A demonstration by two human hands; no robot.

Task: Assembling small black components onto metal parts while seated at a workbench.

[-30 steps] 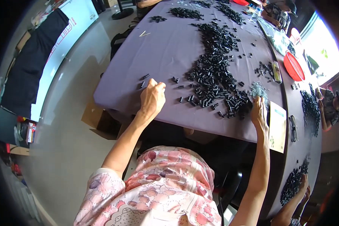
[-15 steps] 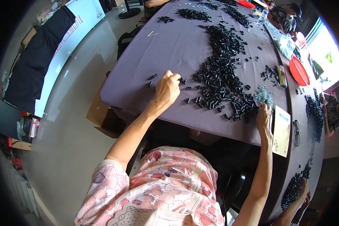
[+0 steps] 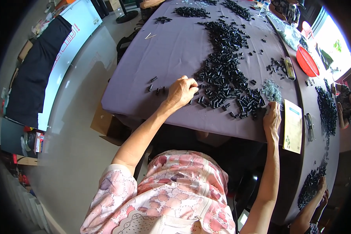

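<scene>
My left hand (image 3: 181, 93) is over the table's near side, fingers curled together at the left edge of a big heap of small black tubular plastic pieces (image 3: 226, 64). Whatever it pinches is hidden behind the fingers. Several loose black pieces (image 3: 153, 79) lie to the left of that hand. My right hand (image 3: 272, 119) rests closed by the table's near edge, its fingertips just below a small pile of clear, bluish tiny parts (image 3: 271, 90). I cannot make out what it holds. Black pieces lie close to its left side.
A purple cloth covers the table (image 3: 140, 64). On the right are a tan printed booklet (image 3: 292, 128), glasses (image 3: 309, 126), a red basket (image 3: 307, 61) and a yellowish box (image 3: 289, 68). Another person's hands (image 3: 322, 189) work at a black heap, lower right. A cardboard box (image 3: 107, 123) stands on the floor.
My left hand has moved right, toward the black heap; two more loose pieces now show left of it. My right hand has drawn slightly back from the clear parts. The whole view has shifted slightly.
</scene>
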